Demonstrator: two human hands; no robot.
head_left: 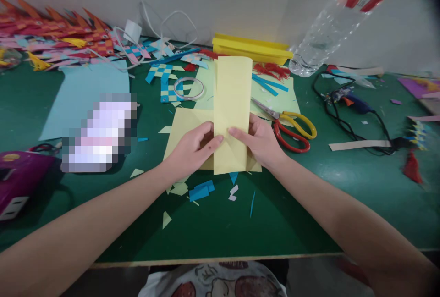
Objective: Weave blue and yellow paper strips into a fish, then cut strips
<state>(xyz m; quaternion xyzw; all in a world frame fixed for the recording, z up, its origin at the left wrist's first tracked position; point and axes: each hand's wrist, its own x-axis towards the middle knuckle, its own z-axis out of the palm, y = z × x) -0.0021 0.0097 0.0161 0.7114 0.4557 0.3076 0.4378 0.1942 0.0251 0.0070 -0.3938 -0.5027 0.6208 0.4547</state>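
1. Item in hand: a pale yellow folded paper strip [232, 113], long and rectangular, standing lengthwise away from the person at the middle of the green worktop [220, 223]. Its far end is slightly rounded at the corners; its near edge is cut straight.
2. The strip lies over a second pale yellow paper sheet [184, 127], which spreads to the left beneath it. A diagonal crease shows low on the strip, near the fingers.
3. Left hand [192, 148]: the grip is closed on the strip's left edge, thumb on top, the remaining fingers tucked underneath and partly hidden.
4. Right hand [263, 141]: the grip is pinched on the strip's right edge, index finger laid flat across the paper face, pointing left. The two hands almost meet at the strip's centre line.
5. Just right of the right hand: scissors with red and yellow handles [292, 127], blades aimed at the strip, resting partly on a light green paper sheet [275, 97].
6. Beyond the strip: a clear tape roll [188, 88] beside blue-and-white woven paper pieces [168, 81], and a yellow plastic tray [250, 48] against the wall.
7. Far right: a clear plastic bottle [330, 26], leaning, and a blue glue gun with black cable [350, 102].
8. Near edge of the worktop: small blue and yellow paper offcuts [201, 190] scattered below the hands.
9. Left side: a light blue paper sheet [85, 90], well apart from the strip.
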